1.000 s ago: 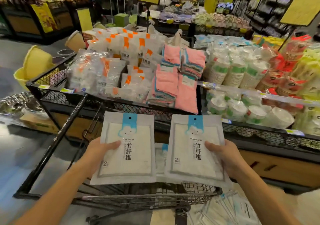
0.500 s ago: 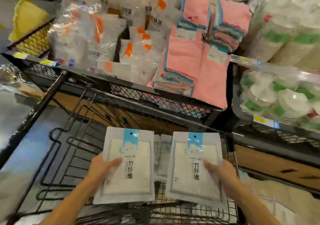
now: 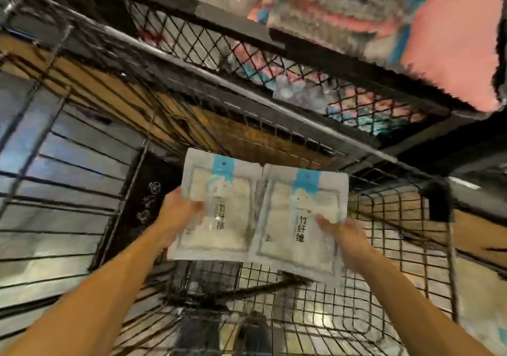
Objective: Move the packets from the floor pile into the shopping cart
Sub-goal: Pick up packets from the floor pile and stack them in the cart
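Over the shopping cart (image 3: pixel 301 295), my left hand (image 3: pixel 178 215) and right hand (image 3: pixel 343 235) each pinch a packet (image 3: pixel 219 218); next, lower and release.

Black mesh display shelf (image 3: pixel 247 53) overhead, pink cloths (image 3: pixel 452 48) atop it, seemingly wooden panelling (image 3: pixel 115 86) beneath.

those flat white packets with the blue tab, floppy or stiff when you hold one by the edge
Probably semi-floppy: each packet, left and right, is a thin flat pouch, and the top edges look slightly bowed. Likely light, since the left hand and right hand each hold one by a side edge alone. The glossy film may be slippery.
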